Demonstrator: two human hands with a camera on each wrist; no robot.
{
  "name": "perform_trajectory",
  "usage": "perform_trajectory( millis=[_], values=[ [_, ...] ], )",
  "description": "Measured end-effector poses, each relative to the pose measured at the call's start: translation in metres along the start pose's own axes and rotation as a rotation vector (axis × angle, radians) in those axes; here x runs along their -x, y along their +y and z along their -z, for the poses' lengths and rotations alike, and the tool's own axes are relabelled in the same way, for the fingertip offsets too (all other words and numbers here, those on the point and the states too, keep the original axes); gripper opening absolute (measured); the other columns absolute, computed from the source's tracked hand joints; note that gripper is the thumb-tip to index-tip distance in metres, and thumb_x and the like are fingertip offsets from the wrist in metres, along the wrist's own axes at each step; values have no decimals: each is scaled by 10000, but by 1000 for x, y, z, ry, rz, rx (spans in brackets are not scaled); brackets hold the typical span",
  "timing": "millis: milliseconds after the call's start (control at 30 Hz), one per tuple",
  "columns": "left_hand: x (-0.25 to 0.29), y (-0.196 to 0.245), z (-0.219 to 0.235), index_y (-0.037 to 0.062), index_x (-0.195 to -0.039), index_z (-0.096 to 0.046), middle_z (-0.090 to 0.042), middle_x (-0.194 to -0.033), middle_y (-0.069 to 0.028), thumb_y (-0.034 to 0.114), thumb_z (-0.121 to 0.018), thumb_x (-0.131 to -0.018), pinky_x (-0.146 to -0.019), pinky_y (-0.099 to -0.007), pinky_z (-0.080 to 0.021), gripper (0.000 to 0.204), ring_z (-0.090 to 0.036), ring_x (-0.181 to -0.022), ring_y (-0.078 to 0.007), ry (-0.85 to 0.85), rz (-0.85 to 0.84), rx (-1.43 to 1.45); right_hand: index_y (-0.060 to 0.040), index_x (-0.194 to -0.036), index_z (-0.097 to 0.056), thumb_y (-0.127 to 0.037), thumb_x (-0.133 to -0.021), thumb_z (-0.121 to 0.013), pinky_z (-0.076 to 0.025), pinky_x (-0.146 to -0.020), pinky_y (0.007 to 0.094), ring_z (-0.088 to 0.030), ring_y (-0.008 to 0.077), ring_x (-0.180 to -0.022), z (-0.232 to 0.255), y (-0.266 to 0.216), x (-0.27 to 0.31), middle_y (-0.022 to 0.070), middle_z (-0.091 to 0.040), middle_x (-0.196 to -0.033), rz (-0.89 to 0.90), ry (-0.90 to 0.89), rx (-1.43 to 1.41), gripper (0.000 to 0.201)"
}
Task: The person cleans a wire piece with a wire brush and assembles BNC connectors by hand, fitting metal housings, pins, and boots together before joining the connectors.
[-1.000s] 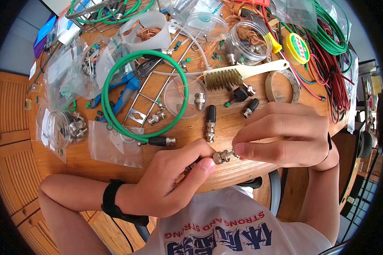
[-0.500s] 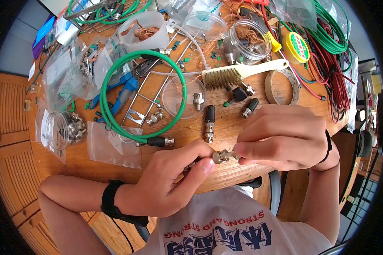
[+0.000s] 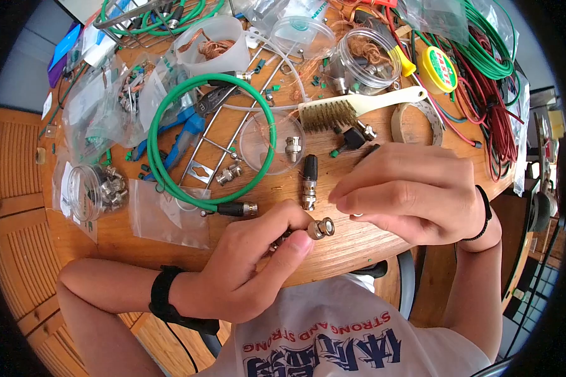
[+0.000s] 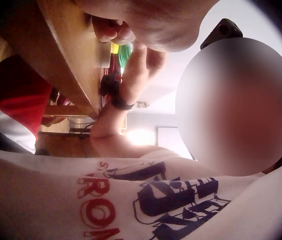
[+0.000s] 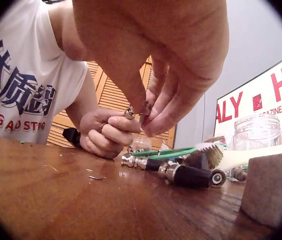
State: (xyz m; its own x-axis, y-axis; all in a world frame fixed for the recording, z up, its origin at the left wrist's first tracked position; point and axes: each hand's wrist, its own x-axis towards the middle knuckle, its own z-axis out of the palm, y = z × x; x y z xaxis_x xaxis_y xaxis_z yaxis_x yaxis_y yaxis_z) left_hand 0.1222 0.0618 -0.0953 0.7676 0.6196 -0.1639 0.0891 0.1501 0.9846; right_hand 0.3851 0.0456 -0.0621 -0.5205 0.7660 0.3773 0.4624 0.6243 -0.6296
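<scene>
The worktop (image 3: 346, 259) is wooden and crowded at its far side. Over its near edge the left hand (image 3: 248, 267) and the right hand (image 3: 415, 198) face each other, apart. The left grip pinches a metal connector (image 3: 321, 229) between thumb and curled fingers. The right grip is pressed together, pinching a small light piece (image 3: 357, 215), mostly hidden by the fingers.

A looped green cable (image 3: 272, 138) lies to the left, far of the left hand, partly over a blue-handled tool (image 3: 187, 138). At the far right is a bundle of red cables (image 3: 500, 129). The bristle brush (image 3: 390, 102) lies far of the hands, its handle pointing right. A white tub (image 3: 233, 63) and a clear jar (image 3: 393, 74), both containing copper strands, are placed farther off. A tape roll (image 3: 399, 122) is just far of the right hand and partly obscured by it.

Directly far of the gap between the hands lies a black-bodied plug (image 3: 310, 182), the nearest obstruction, touching neither hand. A dark connector (image 3: 371, 151) is largely covered by the right hand. The pinched metal connector projects past the left thumb tip, its round open end turned toward the right hand.
</scene>
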Motion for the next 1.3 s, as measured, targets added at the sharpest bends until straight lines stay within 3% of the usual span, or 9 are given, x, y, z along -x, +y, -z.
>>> perform_trajectory(
  millis=[133, 300, 433, 500, 800, 1300],
  values=[
    [-1, 0, 1, 10, -1003, -557, -470, -702, -87, 142, -536, -1074, -576, -341, -377, 151, -466, -584, -200, -9, 14, -13, -11, -977, -780, -123, -882, -801, -532, -622, 347, -693, 230, -776, 1, 2, -1, 96, -702, -922, 54, -37, -56, 148],
    [-3, -7, -2, 33, -997, -585, -487, -653, -83, 166, -553, -1068, -544, -345, -383, 154, -487, -540, -189, -33, -137, -75, -2, -1018, -773, -121, -852, -816, -517, -634, 361, -667, 236, -760, 3, -1, -1, 103, -691, -922, 18, -61, 22, 209],
    [-1, 1, 3, 43, -980, -589, -461, -610, -65, 168, -562, -1061, -513, -346, -358, 151, -459, -498, -178, -79, -51, -99, -12, -1041, -751, -115, -837, -827, -520, -668, 360, -663, 262, -783, 2, 0, -1, 113, -674, -907, -44, -32, 160, 241],
    [-2, 7, 9, 0, -967, -623, -659, -767, -40, 143, -544, -1057, -584, -270, -450, 186, -575, -610, -97, -199, 50, -187, -17, -1024, -716, -99, -824, -828, -523, -700, 373, -656, 295, -800, 2, 3, 0, 118, -666, -897, -129, -26, 200, 244],
    [-2, 5, 9, -12, -960, -630, -675, -779, -56, 136, -560, -1044, -590, -274, -468, 184, -612, -632, -110, -199, 17, -199, -18, -966, -701, -73, -785, -823, -513, -774, 410, -639, 305, -863, 10, 3, -1, 102, -663, -925, -180, -108, 365, 225],
    [-3, 5, 8, -17, -963, -625, -684, -777, -69, 134, -569, -1039, -593, -282, -480, 178, -633, -631, -126, -201, 10, -204, -32, -941, -745, -103, -733, -863, -502, -726, 388, -618, 266, -831, 10, 4, 0, 72, -618, -913, -182, -85, 364, 249]
  ],
)
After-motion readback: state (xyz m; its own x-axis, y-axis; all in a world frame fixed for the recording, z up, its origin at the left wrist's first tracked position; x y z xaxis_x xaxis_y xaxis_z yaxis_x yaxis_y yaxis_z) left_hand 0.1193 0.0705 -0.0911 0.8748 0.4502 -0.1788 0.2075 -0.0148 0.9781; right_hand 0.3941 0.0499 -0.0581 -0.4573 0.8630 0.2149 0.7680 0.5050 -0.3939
